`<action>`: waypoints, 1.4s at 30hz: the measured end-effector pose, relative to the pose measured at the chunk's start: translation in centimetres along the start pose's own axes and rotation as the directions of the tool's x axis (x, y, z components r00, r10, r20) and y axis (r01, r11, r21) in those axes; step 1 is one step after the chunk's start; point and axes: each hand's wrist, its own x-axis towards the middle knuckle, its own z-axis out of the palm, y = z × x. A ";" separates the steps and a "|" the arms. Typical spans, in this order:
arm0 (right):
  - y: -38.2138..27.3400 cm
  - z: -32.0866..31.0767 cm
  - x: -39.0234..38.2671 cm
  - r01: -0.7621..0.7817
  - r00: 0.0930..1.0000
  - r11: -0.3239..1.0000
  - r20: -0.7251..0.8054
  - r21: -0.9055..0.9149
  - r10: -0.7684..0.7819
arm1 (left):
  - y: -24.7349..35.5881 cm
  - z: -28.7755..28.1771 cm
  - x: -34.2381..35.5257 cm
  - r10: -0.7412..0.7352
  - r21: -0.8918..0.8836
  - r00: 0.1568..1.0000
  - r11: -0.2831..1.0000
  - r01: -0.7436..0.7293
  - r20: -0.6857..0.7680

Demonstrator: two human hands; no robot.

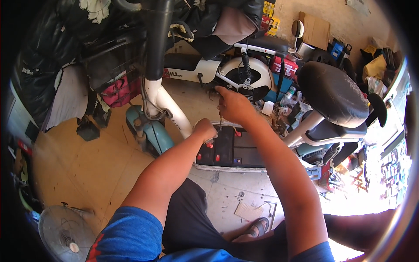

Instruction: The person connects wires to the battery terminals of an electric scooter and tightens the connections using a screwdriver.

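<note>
Head view has my right hand (233, 108) gripping a thin tool (220, 118), shaft running roughly 12-to-6, black battery (224, 145) at its 6 o'clock, my curled left hand (205, 130) nearer, can't tell holding what.

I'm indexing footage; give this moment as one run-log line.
left hand: at black batteries | right hand: apparently gripping slender tool | scooter seat: right of hands | fan: lower left

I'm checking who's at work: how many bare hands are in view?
2: left hand by the upper left of the black blocks, right hand higher, farther right.
</note>
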 end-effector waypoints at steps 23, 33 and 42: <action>0.2 0.8 0.0 -0.049 0.999 0.977 -0.012 -0.206 0.047 | 0.6 0.4 0.2 0.055 0.235 0.998 0.971 -0.047 -0.028; 0.3 1.4 0.5 0.004 0.998 0.996 -0.058 -0.088 -0.009 | -0.7 0.6 1.4 0.087 0.235 0.995 0.969 -0.076 -0.039; 0.1 0.4 1.0 -0.014 0.999 1.000 0.036 -0.023 0.015 | -0.6 0.6 1.8 0.088 0.302 0.996 0.950 -0.082 -0.005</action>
